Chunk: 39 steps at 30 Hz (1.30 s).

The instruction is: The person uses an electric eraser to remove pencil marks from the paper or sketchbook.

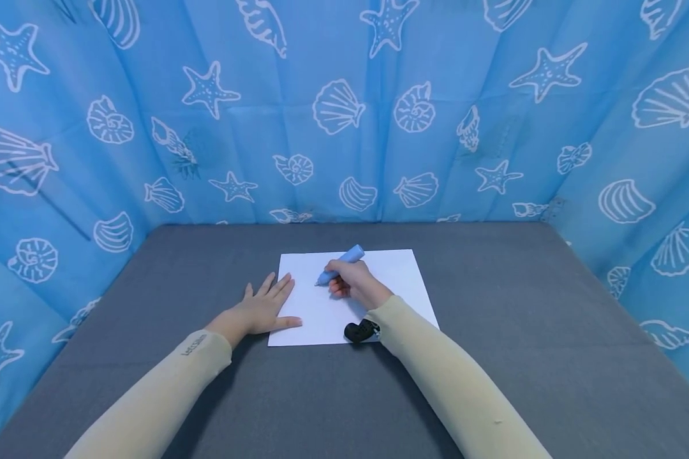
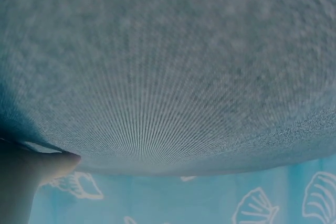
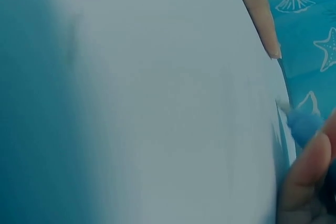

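A white sheet of paper (image 1: 310, 325) lies on the grey table. My left hand (image 1: 258, 312) rests spread on the sheet's left edge, thumb and fingertips over the paper. Part of that hand (image 2: 31, 177) shows at the lower left of the left wrist view. Above the sheet, my right hand (image 1: 353, 280) grips a thick blue pen (image 1: 351, 254), tilted with its narrow tip pointing down and left. In the right wrist view the pen (image 3: 304, 125) shows close to the paper (image 3: 178, 103); whether the tip touches, I cannot tell.
The grey cloth-covered table (image 1: 522, 331) extends around the sheet on all sides. A blue curtain (image 1: 287, 134) with white shells and starfish hangs behind and along both sides. A black device (image 1: 360, 331) sits at my right wrist, over the sheet's lower edge.
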Tool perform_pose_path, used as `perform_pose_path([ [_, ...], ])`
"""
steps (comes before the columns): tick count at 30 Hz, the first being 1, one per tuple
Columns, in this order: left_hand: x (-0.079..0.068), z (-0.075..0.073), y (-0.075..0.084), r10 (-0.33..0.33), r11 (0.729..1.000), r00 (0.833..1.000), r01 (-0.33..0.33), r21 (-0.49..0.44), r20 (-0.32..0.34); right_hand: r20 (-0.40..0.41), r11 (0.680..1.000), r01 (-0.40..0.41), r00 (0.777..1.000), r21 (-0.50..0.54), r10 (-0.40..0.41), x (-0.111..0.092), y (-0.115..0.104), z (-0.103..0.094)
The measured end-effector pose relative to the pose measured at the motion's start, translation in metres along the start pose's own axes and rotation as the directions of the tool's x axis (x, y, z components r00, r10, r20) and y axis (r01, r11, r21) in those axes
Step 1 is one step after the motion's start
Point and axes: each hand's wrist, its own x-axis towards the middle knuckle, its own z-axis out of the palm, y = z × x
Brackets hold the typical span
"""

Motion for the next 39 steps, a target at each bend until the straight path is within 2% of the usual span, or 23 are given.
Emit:
perform_pose_path([
  [6, -0.004, -0.006, 0.006, 0.007, 1.0, 1.0, -0.007, -0.006, 0.007, 0.007, 1.0, 0.001, 1.0, 0.007, -0.001, -0.001, -0.001, 0.001],
  [12, -0.005, -0.007, 0.007, -0.026, 0.999, 0.999, 0.025, 0.02, 0.023, 0.02, 1.0, -0.001, 1.0, 0.006, 0.001, -0.002, -0.001, 0.002],
  [16, -0.005, -0.007, 0.007, -0.013, 1.0, 1.0, 0.013, 0.004, 0.011, 0.008, 0.999, -0.01, 1.0, 0.053, 0.01, -0.002, -0.002, -0.001],
  [21, -0.004, -0.006, 0.006, -0.007, 1.0, 1.0, 0.007, 0.009, 0.012, 0.078, 0.997, -0.036, 0.997, 0.066, 0.031, -0.003, -0.003, -0.009],
  [23, -0.003, -0.005, 0.004, -0.007, 1.0, 1.0, 0.006, 0.015, 0.014, 0.108, 0.997, -0.04, 0.994, 0.07, 0.033, -0.004, -0.005, -0.013],
  [26, -0.001, -0.004, 0.002, 0.012, 1.0, 1.0, -0.012, 0.004, 0.006, 0.105, 0.994, -0.043, 0.994, 0.099, 0.033, -0.007, -0.007, -0.024],
  [30, -0.001, -0.002, 0.001, 0.038, 0.999, 0.999, -0.038, -0.01, -0.01, 0.048, 0.986, -0.027, 0.999, 0.162, 0.02, -0.012, -0.011, -0.042],
  [32, -0.002, -0.002, 0.0, 0.029, 1.0, 1.0, -0.029, 0.0, -0.006, 0.02, 0.983, -0.019, 1.0, 0.185, 0.016, -0.015, -0.012, -0.052],
  [39, -0.008, -0.008, 0.005, 0.029, 0.999, 0.999, -0.03, -0.027, -0.016, -0.038, 0.98, -0.008, 0.999, 0.201, 0.016, -0.023, -0.012, -0.085],
])
